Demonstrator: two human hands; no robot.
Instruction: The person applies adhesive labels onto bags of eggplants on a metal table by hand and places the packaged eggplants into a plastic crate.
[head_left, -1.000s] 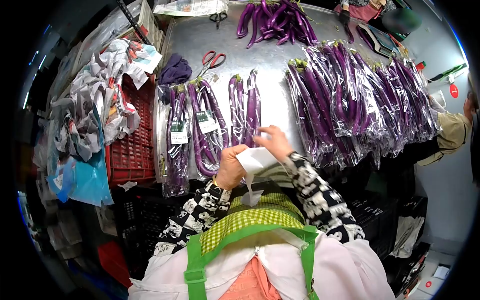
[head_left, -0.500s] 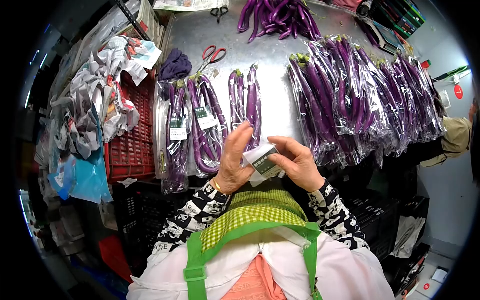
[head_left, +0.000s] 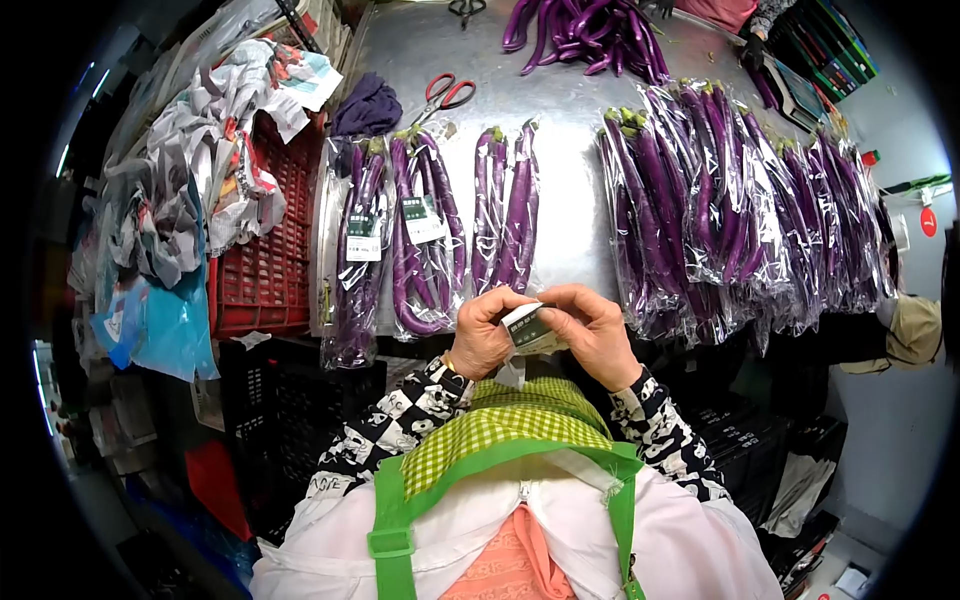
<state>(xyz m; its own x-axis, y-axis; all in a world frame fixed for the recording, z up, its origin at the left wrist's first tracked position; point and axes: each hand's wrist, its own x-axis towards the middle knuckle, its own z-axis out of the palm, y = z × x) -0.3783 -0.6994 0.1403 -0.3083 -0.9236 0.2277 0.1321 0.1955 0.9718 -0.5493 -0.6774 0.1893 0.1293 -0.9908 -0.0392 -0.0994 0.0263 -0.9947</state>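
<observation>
Two hands meet at the centre of the head view, just off the near edge of the steel bench (head_left: 570,215). The left hand (head_left: 483,335) is curled closed, its fingers pinching the left side of a small label (head_left: 530,328); the right hand (head_left: 598,335) is likewise closed, thumb and fingers gripping the label's right side. The label, white with a dark printed panel, sits between the two hands, touching both, above the green checked apron (head_left: 500,430).

At 12 o'clock from the hands, two unlabelled bagged eggplant packs (head_left: 505,210) lie on the bench. At 11 o'clock lie two labelled packs (head_left: 400,240), each with a tag stuck on the plastic, their lower ends hanging over the bench edge. At 1 to 2 o'clock a long overlapping row of bagged eggplants (head_left: 730,200) spreads across the bench. Far off at 12 o'clock sits a loose heap of eggplants (head_left: 585,30), with red-handled scissors (head_left: 448,97) and a dark cloth (head_left: 365,108) toward 11 o'clock. At 9 to 10 o'clock stands a red crate (head_left: 262,270) draped with crumpled paper (head_left: 190,190).
</observation>
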